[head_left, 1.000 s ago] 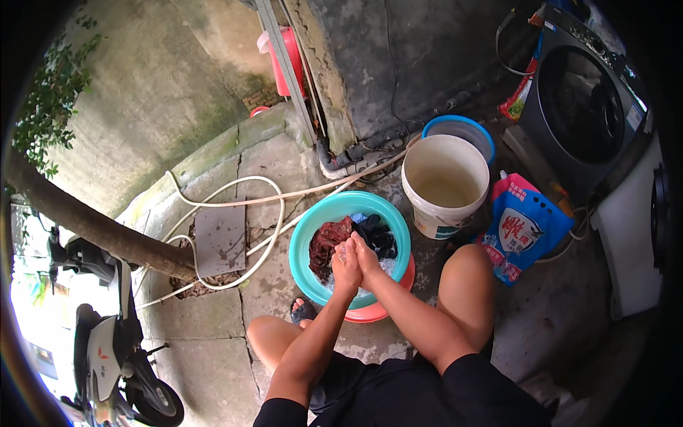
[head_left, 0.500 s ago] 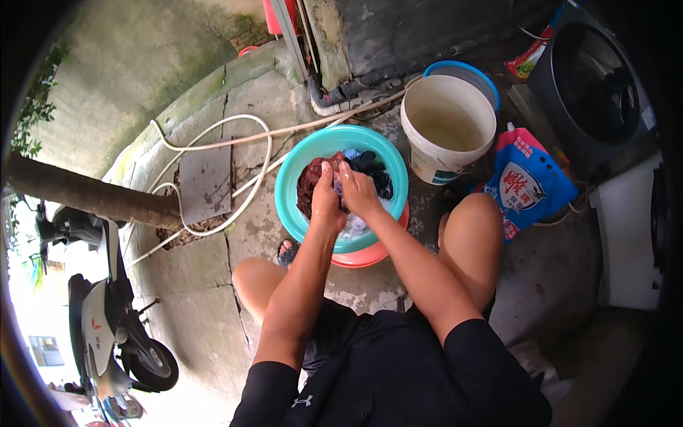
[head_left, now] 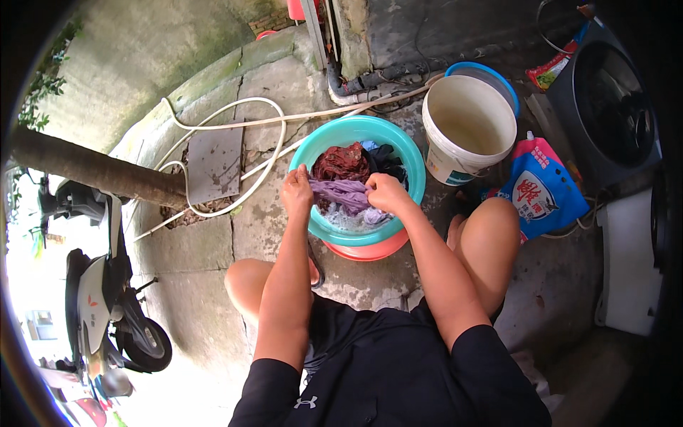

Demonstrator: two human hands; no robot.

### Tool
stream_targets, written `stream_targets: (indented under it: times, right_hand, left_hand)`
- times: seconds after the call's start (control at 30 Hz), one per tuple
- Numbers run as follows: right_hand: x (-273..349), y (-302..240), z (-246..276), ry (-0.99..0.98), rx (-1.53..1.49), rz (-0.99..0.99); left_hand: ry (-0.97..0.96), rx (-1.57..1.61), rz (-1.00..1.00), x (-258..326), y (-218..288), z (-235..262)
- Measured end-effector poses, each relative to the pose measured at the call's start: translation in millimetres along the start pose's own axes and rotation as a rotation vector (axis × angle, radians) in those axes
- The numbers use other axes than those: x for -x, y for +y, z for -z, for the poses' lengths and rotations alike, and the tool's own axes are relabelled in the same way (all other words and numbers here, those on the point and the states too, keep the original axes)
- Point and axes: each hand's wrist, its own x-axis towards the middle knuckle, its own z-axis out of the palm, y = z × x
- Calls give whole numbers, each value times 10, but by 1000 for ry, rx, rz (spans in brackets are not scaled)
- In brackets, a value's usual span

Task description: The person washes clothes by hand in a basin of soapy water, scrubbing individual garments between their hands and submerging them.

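Note:
A purple cloth [head_left: 345, 192] is stretched sideways between my two hands, low over a teal basin [head_left: 361, 127]. My left hand [head_left: 297, 191] grips its left end at the basin's left rim. Closed on the other end, my right hand [head_left: 386, 193] is over the basin's right half. Behind the purple cloth lies a bunched dark red cloth [head_left: 343, 162], with black clothing [head_left: 388, 162] to its right and a bit of light blue fabric at the back. White suds [head_left: 345, 222] show at the near side. A coral-red basin [head_left: 370, 250] sits under the teal one.
Right of the basin stands a white bucket [head_left: 445, 162] with water, a blue basin [head_left: 498, 75] behind it. A blue and pink detergent bag [head_left: 533, 192] lies by my right knee. A pale hose [head_left: 274, 171] loops at left, near a trunk [head_left: 99, 171] and a parked scooter [head_left: 99, 299].
My hands were close together over the middle of the basin. They have moved apart, pulling the purple cloth out between them. The view has shifted slightly left.

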Motion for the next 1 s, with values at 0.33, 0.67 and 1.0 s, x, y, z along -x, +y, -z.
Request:
stream_targets:
  times: [0.33,0.67,1.0]
  right_hand:
    - [-56,252,-164,87,239,122]
    - [86,158,25,-16,182,163]
    - [89,-74,0,25,63,281]
  left_hand:
    - [-619,-467,-681,443,-489,-451]
    - [-1169,-1058,-245,552,-494,-958]
    - [-824,-458,-346,92,-466,-737]
